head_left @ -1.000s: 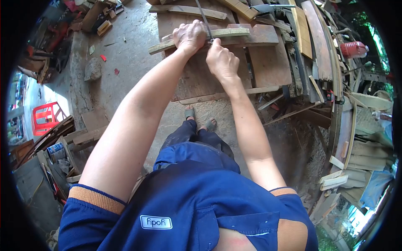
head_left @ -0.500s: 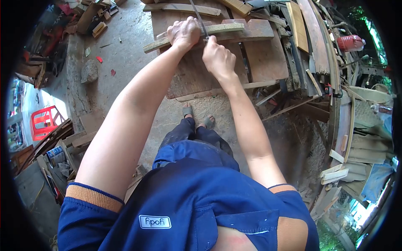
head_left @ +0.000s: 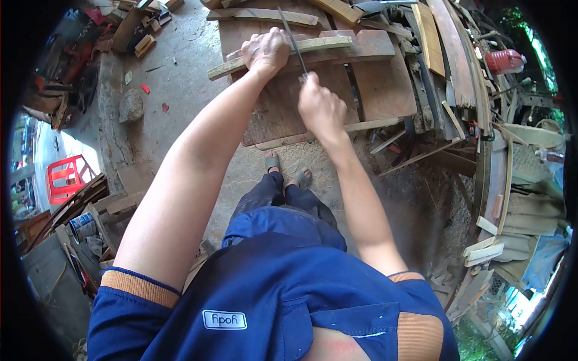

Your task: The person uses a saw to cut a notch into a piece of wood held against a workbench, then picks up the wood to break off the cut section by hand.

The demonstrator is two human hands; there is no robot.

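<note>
My left hand [head_left: 265,51] is closed over a narrow, slightly curved wooden strip [head_left: 325,43], pressing it down on a wooden block on the low bench [head_left: 274,114]. In my right hand [head_left: 323,109] is the handle of a saw [head_left: 294,42], its fingers wrapped around it. The long, thin, dark blade appears nearly edge-on and crosses the strip just right of my left hand. Where the teeth meet the wood cannot be made out. Another curved strip [head_left: 265,15] lies farther back on the bench.
Stacked boards [head_left: 448,54] crowd the right side, with a red-filled bottle [head_left: 504,62] on top. A stone [head_left: 130,105] sits on the concrete floor to the left. Farther left are a red plastic chair [head_left: 65,178] and a paint can [head_left: 82,225].
My right hand has drawn the saw back toward my body and slightly right, so more blade shows on the near side of the strip. My left hand stays on the strip.
</note>
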